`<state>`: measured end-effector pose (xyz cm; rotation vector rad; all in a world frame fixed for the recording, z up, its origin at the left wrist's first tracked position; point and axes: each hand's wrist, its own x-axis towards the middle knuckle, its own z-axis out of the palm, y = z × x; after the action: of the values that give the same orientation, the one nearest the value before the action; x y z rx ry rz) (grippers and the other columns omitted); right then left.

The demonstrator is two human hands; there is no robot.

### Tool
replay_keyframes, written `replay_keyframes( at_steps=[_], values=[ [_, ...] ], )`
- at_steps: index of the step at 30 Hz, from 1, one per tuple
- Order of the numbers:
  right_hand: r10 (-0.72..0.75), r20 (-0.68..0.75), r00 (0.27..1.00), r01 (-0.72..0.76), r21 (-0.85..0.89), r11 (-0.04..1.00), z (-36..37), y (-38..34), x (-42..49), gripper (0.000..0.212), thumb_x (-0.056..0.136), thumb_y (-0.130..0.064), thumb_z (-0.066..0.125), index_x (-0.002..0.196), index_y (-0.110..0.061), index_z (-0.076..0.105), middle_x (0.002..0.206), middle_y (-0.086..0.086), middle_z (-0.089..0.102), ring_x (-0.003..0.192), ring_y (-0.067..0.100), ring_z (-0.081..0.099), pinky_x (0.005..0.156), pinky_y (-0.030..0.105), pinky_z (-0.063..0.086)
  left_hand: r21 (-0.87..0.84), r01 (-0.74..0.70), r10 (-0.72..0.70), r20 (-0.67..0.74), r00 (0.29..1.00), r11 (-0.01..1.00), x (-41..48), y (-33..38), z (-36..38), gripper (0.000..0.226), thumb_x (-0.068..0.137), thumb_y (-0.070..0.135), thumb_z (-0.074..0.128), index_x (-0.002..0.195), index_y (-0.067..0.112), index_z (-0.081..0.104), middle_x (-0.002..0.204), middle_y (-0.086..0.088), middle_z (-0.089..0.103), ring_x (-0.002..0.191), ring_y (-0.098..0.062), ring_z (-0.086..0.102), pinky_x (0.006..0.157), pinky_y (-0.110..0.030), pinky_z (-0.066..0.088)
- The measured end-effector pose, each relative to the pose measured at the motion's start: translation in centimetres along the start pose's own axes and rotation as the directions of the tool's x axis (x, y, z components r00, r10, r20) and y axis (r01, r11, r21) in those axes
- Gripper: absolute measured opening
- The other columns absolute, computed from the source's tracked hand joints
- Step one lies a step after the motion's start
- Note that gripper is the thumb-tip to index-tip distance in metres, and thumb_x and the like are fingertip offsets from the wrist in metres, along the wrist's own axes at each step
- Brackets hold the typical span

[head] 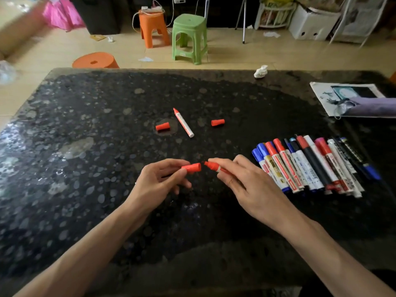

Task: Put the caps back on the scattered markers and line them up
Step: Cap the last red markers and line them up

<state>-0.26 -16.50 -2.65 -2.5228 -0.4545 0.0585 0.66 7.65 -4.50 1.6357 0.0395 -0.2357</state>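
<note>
Pinching the red cap (194, 168) in the left hand (156, 185), mouth turned toward the tip of the red marker (212, 166) gripped in the right hand (250, 185), just apart over the table (85, 189), probably for pushing on straight.

Both forearms were bare, skin uncovered right down to the wrists. Left hand (159, 183) and right hand (246, 183) were bare too, with slim, long fingers. Nails too blurred to judge.
</note>
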Motion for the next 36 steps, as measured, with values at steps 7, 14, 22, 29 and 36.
replay_keyframes(
  at_steps=[7,14,22,29,36],
  values=[
    [-0.078,0.001,0.997,0.077,-0.216,0.973,-0.1,0.2,-0.1,0.049,0.101,-0.057,0.038,0.149,-0.049,0.047,0.089,-0.011,0.047,0.073,0.007,0.053,0.055,0.017,0.038,-0.003,-0.018,0.018,0.032,0.999,1.000,-0.2,-0.1,0.1,0.021,0.100,0.003,0.059,0.118,-0.004,0.068,0.082,-0.007,0.075,0.058,-0.006,0.065,0.055,-0.016,0.050],
    [-0.101,-0.017,0.995,0.095,-0.217,0.972,0.2,0.3,-0.1,0.052,0.100,-0.044,0.049,0.150,-0.034,0.052,0.094,-0.011,0.050,0.082,0.007,0.052,0.064,0.023,0.049,0.194,-0.084,0.063,0.112,0.992,0.977,-0.3,0.3,0.0,0.013,0.100,0.006,0.063,0.110,0.008,0.070,0.082,-0.007,0.078,0.063,-0.008,0.068,0.060,-0.020,0.054],
    [-0.235,-0.039,0.971,0.215,-0.281,0.935,0.1,0.2,-0.1,0.043,0.096,-0.028,0.067,0.138,-0.019,0.065,0.096,-0.005,0.061,0.087,0.012,0.056,0.070,0.030,0.054,0.470,-0.269,0.218,0.161,0.963,0.841,-0.1,-0.3,0.9,0.017,0.097,0.025,0.069,0.112,0.027,0.077,0.073,0.007,0.071,0.070,-0.015,0.069,0.072,-0.029,0.057],
    [-0.252,-0.057,0.966,0.227,-0.278,0.933,0.3,-0.2,-0.3,0.038,0.101,-0.030,0.055,0.136,-0.018,0.064,0.099,-0.004,0.062,0.088,0.012,0.059,0.075,0.033,0.056,0.477,-0.353,0.313,0.164,0.935,0.805,0.0,0.5,1.1,0.020,0.096,0.017,0.070,0.109,0.030,0.078,0.073,0.009,0.070,0.065,-0.011,0.065,0.064,-0.020,0.052],
    [-0.217,-0.123,0.968,0.182,-0.249,0.951,0.6,-0.4,-0.4,0.035,0.099,-0.026,0.056,0.130,-0.015,0.068,0.095,-0.003,0.063,0.084,0.012,0.058,0.070,0.034,0.056,0.449,-0.395,0.374,0.140,0.917,0.801,0.1,0.4,1.9,0.020,0.096,0.011,0.069,0.107,0.024,0.080,0.074,0.005,0.069,0.065,-0.015,0.065,0.063,-0.023,0.053]
  ],
)
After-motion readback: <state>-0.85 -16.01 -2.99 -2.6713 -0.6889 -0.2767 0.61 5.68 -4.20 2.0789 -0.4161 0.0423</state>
